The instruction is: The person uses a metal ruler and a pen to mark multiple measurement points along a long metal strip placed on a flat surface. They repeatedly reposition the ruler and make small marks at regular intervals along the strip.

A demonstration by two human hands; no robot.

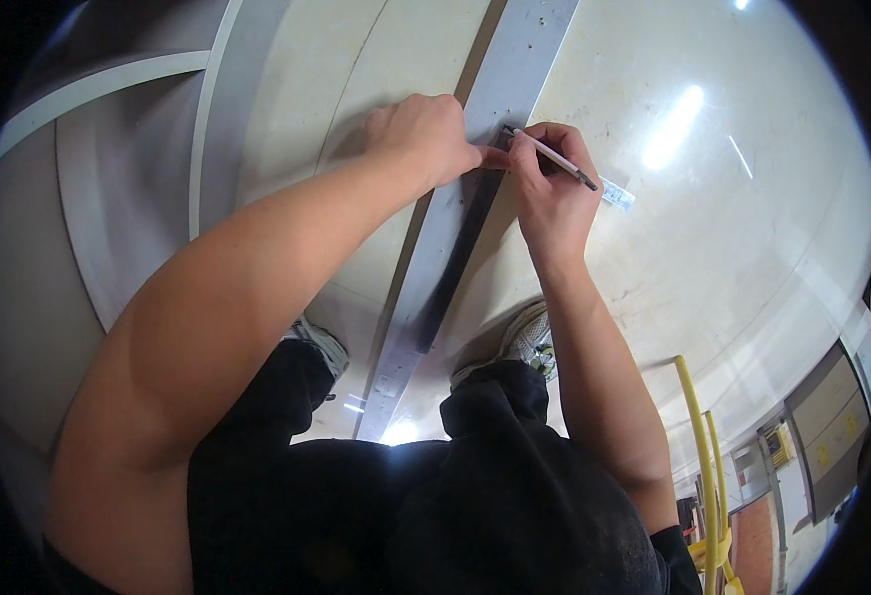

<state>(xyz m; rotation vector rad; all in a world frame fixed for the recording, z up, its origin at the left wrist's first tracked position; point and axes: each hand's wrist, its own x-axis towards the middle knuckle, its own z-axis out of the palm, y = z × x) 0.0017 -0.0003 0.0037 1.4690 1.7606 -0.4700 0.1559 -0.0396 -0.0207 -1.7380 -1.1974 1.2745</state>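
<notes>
A long grey metal beam point(515, 50) runs from the far middle down between my feet. My right hand point(561, 203) is closed in a writing grip around a slim pen point(559, 159) with a pale barrel and dark ends. Its tip is at the beam's right side, close to my left thumb. My left hand point(421, 139) is closed, fingers curled at the beam's left edge, thumb pressed toward the pen tip; what lies under the thumb is hidden. From beneath my right hand sticks out a short, shiny, ruler-like strip point(616, 194).
The pale, glossy floor point(723, 238) reflects lights. Grey panels with a raised frame point(200, 129) stand at the left. My shoes point(530, 337) flank the beam. Yellow bent rails point(698, 436) rise at the lower right, near shelving and clutter.
</notes>
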